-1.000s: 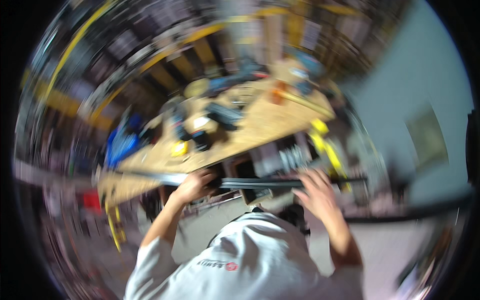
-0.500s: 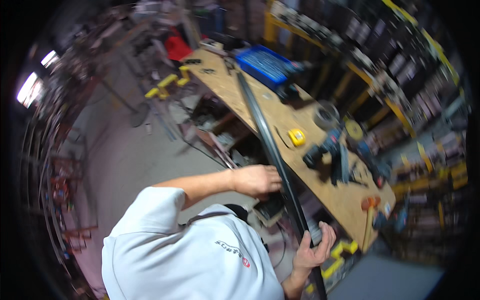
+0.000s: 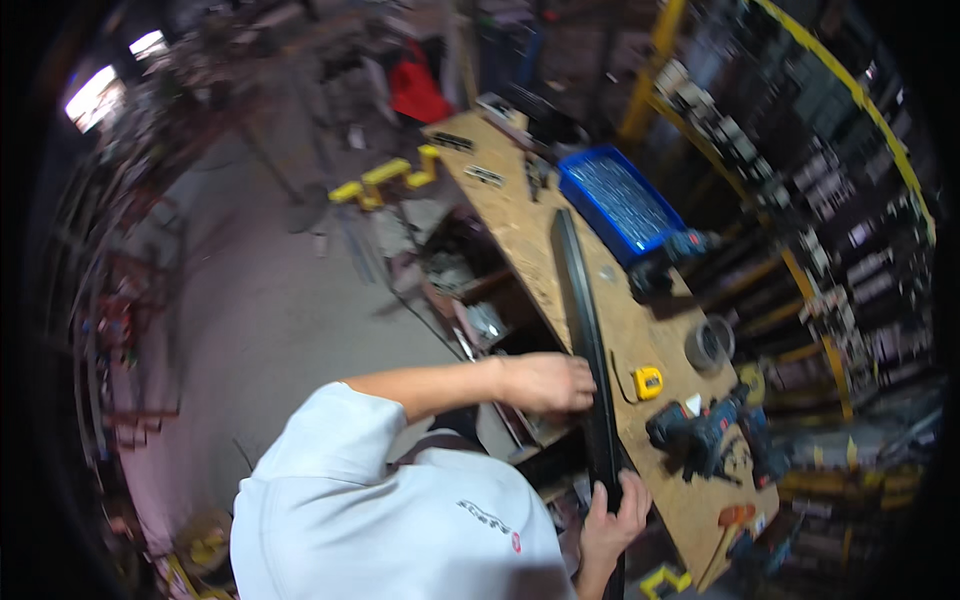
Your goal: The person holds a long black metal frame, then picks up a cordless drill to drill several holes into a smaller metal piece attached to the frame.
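Observation:
A long black bar-like profile runs from the wooden workbench back toward my body, its far end next to a blue bin. My left hand has its fingers closed on the bar's left edge, about midway along. Closer to me, my right hand grips the same bar from the right, thumb on one side and fingers on the other. Just right of the bar lies a yellow tape measure. The bar's near end drops out of view beside my shirt.
The blue bin holds many small metal pieces. Power tools, a round clear container and an orange-headed hammer are along the bench's right side. Yellow stands are on the floor to the left. Loaded racks line the right.
The view has shifted, so the bench appears lower and further right. Both hands still hold the bar; my left hand is now level with the tape measure, and the bar's far end sits nearer me.

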Demonstrator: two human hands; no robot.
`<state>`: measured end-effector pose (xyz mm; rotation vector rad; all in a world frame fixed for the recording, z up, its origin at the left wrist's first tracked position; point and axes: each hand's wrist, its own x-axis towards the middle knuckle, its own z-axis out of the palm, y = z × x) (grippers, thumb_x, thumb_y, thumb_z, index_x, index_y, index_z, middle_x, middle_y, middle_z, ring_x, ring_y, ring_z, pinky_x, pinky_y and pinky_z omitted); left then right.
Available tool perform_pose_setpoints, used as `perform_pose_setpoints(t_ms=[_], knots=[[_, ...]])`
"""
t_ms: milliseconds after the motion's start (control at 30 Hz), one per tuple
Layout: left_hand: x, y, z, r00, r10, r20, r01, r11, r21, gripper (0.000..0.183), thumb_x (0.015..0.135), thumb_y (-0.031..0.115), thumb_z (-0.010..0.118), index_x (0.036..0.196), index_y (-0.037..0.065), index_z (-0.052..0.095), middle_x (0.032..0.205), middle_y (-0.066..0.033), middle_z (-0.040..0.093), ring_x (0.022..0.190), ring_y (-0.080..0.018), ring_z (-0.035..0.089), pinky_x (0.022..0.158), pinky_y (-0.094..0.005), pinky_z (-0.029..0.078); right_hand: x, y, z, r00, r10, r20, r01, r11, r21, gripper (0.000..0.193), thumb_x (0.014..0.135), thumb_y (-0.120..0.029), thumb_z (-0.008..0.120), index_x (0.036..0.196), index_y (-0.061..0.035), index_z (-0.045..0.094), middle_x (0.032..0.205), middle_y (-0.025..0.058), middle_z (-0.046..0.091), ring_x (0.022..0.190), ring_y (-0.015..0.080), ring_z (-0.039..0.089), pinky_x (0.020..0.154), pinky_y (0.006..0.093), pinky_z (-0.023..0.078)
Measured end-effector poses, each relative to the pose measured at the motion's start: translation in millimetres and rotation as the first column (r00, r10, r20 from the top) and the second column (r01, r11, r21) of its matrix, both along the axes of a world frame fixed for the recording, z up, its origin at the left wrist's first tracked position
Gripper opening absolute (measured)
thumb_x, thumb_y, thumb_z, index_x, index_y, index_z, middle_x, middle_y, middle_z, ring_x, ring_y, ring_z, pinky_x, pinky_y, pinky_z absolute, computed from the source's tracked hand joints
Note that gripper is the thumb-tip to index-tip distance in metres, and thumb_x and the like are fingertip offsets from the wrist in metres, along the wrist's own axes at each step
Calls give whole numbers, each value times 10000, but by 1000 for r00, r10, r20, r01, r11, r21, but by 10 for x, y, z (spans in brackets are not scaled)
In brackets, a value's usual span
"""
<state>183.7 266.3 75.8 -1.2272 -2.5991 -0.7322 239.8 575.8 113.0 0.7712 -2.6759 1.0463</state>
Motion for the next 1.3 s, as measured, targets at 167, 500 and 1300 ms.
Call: perform_pose_setpoints(t_ms=[167, 500, 1300], knots=[[-891, -807, 15, 999, -46, -24, 45, 998, -36, 387, 825, 226, 715, 1114, -21, 643, 1137, -198, 638, 1090, -353, 630, 1067, -492, 458, -441, -613, -138, 994, -107, 33, 100, 980, 169, 403, 777, -30, 825, 1142, 34, 667, 1204, 206, 658, 1146, 439, 601, 1013, 512, 485], [-1706, -1197, -339, 962, -248, 113, 262, 956, -132, 359, 750, 334, 855, 944, 48, 759, 1060, -80, 715, 1125, -272, 658, 1127, -491, 432, -679, -1095, -199, 933, -306, 191, 197, 876, 441, 482, 680, -8, 882, 1112, 19, 669, 1242, 234, 647, 1148, 454, 607, 1001, 509, 494], [-1807, -1171, -706, 945, -263, 195, 263, 964, 25, 161, 776, 173, 658, 747, 30, 724, 826, -138, 729, 884, -302, 730, 718, -400, 590, -810, -1214, -299, 896, -376, 236, 216, 833, 509, 283, 809, 9, 762, 1063, 34, 640, 1198, 247, 684, 1070, 457, 656, 953, 481, 530]])
